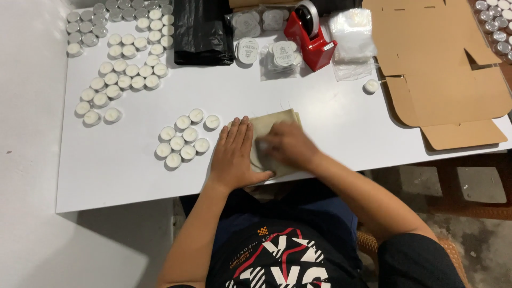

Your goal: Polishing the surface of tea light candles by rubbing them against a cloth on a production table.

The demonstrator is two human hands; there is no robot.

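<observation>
A small beige cloth pouch (274, 124) lies on the white table (117, 170) near its front edge. My left hand (233, 154) rests flat on the pouch's left side, fingers together and pointing away from me. My right hand (288, 145) lies over the pouch's middle and is blurred by motion; its fingers are curled on the fabric. A cluster of several white tealight candles (182, 140) sits just left of my left hand.
More tealights (122, 64) fill the table's far left. At the back are a black plastic bag (201, 32), round labelled lids in clear bags (280, 53), a red tape dispenser (312, 37) and clear plastic bags (352, 37). A flat cardboard box (442, 69) lies right, beside a lone tealight (370, 86).
</observation>
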